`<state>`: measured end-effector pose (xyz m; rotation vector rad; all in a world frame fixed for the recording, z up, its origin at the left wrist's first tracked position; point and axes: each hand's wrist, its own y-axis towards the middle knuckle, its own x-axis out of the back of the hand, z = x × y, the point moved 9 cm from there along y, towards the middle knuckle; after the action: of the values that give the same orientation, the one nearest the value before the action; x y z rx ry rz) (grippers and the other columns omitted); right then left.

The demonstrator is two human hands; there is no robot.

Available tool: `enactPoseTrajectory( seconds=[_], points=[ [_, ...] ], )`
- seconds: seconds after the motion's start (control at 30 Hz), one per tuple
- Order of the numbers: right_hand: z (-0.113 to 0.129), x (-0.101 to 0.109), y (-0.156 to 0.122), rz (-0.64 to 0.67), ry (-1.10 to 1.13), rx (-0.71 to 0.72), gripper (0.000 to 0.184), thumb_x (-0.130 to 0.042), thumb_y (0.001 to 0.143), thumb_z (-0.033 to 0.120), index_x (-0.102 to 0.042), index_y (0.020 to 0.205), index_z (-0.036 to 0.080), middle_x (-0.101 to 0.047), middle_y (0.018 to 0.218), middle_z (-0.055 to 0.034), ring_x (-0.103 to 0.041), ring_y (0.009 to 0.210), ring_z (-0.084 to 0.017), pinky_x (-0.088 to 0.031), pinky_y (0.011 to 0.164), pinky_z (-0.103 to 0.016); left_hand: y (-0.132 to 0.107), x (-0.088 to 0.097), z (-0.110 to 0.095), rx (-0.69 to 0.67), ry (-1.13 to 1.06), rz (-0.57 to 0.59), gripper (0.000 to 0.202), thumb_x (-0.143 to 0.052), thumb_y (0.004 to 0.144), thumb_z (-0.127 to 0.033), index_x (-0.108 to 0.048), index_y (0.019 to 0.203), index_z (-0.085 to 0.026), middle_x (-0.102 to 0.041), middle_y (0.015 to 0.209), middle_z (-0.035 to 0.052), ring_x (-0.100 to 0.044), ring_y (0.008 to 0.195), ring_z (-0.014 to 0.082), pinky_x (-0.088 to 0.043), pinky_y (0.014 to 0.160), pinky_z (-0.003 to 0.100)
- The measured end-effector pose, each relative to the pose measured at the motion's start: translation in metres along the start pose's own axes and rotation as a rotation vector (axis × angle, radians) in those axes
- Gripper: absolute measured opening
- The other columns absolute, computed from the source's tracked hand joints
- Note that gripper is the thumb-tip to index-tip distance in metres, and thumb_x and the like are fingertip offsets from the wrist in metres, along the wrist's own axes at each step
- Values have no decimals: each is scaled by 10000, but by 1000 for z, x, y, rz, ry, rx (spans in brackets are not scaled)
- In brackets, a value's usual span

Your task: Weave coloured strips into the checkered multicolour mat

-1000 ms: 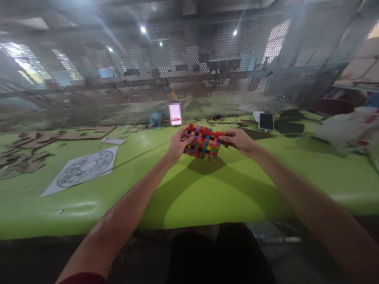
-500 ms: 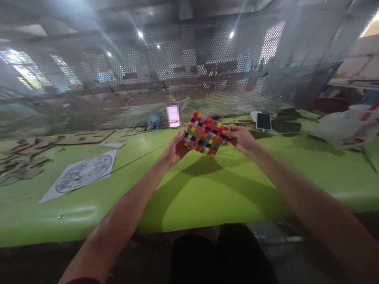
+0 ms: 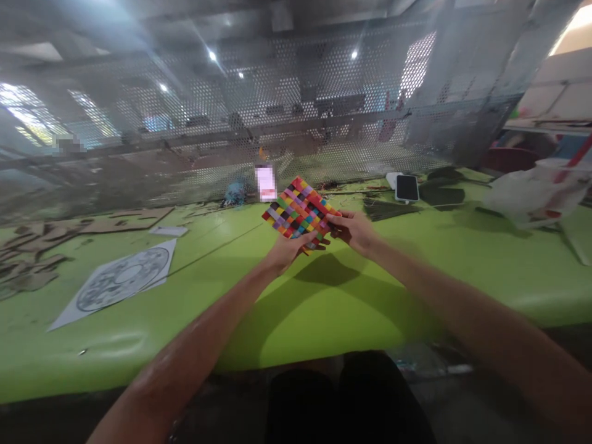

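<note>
Woven panel (image 3: 296,209), a bright checker of red, yellow, purple, green and black, is up in the air above the green tabletop (image 3: 462,246), its shadow (image 3: 327,269) falling just below, and both hands are on it! It stands like a diamond here: one corner points up and away toward the perforated screen (image 3: 305,135), one out to the left, one to the right, one back toward the person. The outline looks close to square, so its long axis is hard to call; the edges running from upper left to lower right seem slightly longer. The patterned face tips up toward the wearer. The left hand (image 3: 285,251) has its grip clamped on the lower corner, thumb across the face, fingers poking out beneath. Over on the other side, the right hand (image 3: 355,230) has a pinching grip at the right corner. Beyond the left corner stands a lit phone (image 3: 265,182), with a blue tangle (image 3: 235,193) just beside it.
</note>
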<state>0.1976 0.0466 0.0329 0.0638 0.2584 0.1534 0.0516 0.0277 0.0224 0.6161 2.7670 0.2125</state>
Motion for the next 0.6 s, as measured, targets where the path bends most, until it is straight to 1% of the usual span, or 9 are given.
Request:
enactPoseTrajectory(
  seconds=[0.07, 0.13, 0.17, 0.23, 0.27, 0.33, 0.5, 0.6],
  points=[
    [0, 2, 1, 1, -28, -1, 295, -961, 603, 359, -759, 739, 192, -700, 751, -13, -522, 584, -89, -450, 558, -256, 0, 4, 0, 46, 62, 18, 479, -894, 751, -337, -687, 1140, -150, -772, 1116, 138, -778, 858, 251, -653, 827, 449],
    [5, 7, 3, -7, -45, 15, 317, -967, 589, 372, -749, 738, 195, -703, 762, -13, -536, 603, -92, -445, 566, -258, 0, 10, 2, 124, 145, 46, 443, -910, 737, -333, -695, 1074, -143, -780, 1031, 131, -765, 799, 218, -651, 747, 389],
    [8, 10, 4, -15, -48, 30, 325, -969, 582, 372, -747, 742, 197, -706, 772, -15, -545, 616, -96, -445, 571, -262, -1, 10, 5, 169, 196, 87, 410, -909, 739, -346, -697, 1019, -136, -780, 965, 129, -755, 766, 211, -646, 702, 373],
    [14, 15, 6, -29, -49, 58, 336, -974, 565, 368, -743, 740, 196, -700, 776, -18, -550, 631, -102, -443, 575, -269, -3, 8, 9, 234, 280, 171, 367, -894, 759, -387, -687, 925, -134, -768, 847, 118, -738, 713, 198, -635, 659, 356],
    [16, 16, 6, -33, -49, 68, 341, -976, 556, 368, -736, 726, 196, -691, 767, -16, -544, 629, -102, -441, 571, -271, -3, 8, 10, 240, 298, 183, 367, -888, 765, -401, -678, 909, -137, -762, 817, 111, -733, 696, 194, -632, 649, 352],
    [19, 18, 6, -38, -49, 83, 360, -981, 541, 379, -708, 689, 198, -666, 743, -7, -527, 617, -100, -435, 561, -273, -2, 10, 12, 230, 298, 168, 379, -885, 768, -409, -666, 919, -140, -759, 799, 105, -731, 681, 194, -630, 642, 355],
    [19, 15, 5, -38, -85, 101, 397, -980, 535, 410, -666, 662, 203, -631, 719, 5, -505, 593, -97, -441, 562, -287, 0, 13, 18, 215, 306, 142, 334, -870, 790, -365, -665, 916, -134, -761, 826, 120, -735, 692, 208, -633, 664, 389],
    [20, 15, 5, -47, -69, 118, 399, -978, 524, 408, -655, 635, 202, -629, 699, 6, -490, 582, -94, -437, 560, -284, -1, 11, 18, 219, 328, 134, 325, -878, 779, -341, -679, 930, -134, -763, 841, 117, -734, 699, 204, -629, 672, 380]
  ],
)
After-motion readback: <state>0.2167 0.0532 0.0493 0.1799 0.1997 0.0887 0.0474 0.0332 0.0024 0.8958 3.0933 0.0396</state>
